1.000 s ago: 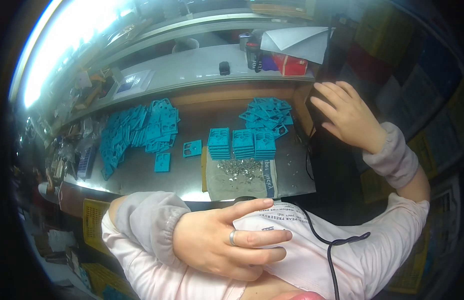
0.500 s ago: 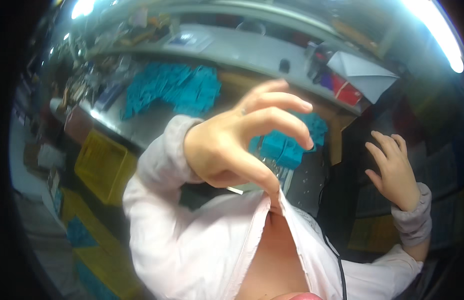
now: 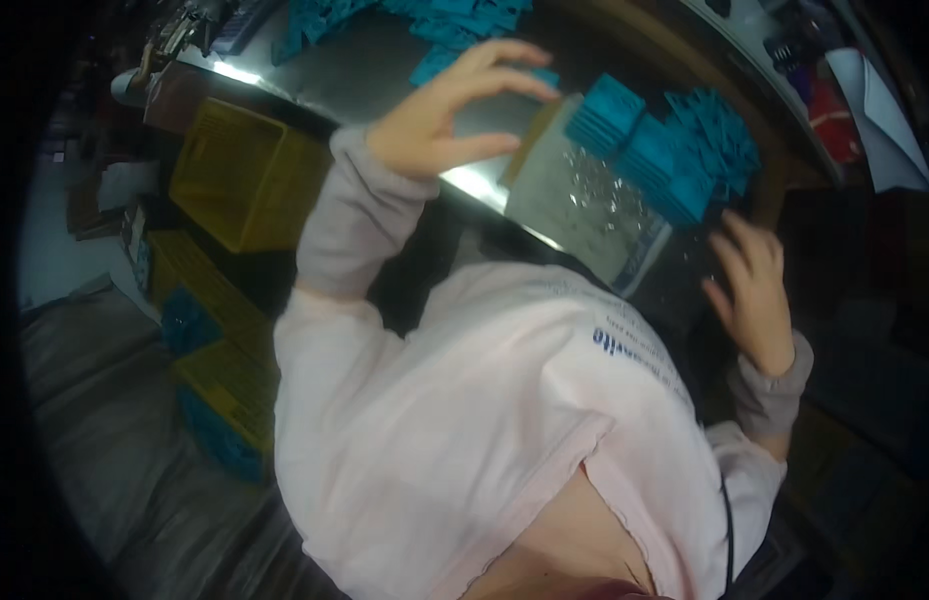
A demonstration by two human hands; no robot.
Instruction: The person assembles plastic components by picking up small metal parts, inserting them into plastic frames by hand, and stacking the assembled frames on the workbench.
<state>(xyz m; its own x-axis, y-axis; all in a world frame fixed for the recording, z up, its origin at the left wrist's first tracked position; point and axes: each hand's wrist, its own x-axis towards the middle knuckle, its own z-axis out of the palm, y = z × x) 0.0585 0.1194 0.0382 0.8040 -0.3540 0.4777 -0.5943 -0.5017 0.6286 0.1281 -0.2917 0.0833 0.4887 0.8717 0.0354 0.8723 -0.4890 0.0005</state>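
My left hand (image 3: 449, 115) is raised over the table edge with its fingers spread and curved, holding nothing. Beyond its fingertips lies a heap of flat turquoise pieces (image 3: 469, 22). To its right is a pale board (image 3: 564, 205) scattered with small shiny bits. Neat stacks of turquoise pieces (image 3: 639, 150) lie along the board's far side, with a looser pile (image 3: 714, 130) behind them. My right hand (image 3: 752, 290), slightly blurred, hangs open just nearer than those stacks, fingers apart and nothing in it.
An open yellow crate (image 3: 229, 180) stands left of the table. Nearer are more yellow crates (image 3: 209, 290) with turquoise pieces inside. A folded white sheet (image 3: 877, 125) and a red item (image 3: 832, 125) lie at the far right. A dark cord (image 3: 726, 510) hangs down my shirt.
The view has tilted down, showing more of the board and crates. My left hand has moved from my collar out over the table edge. My right hand now appears beside the turquoise stacks.
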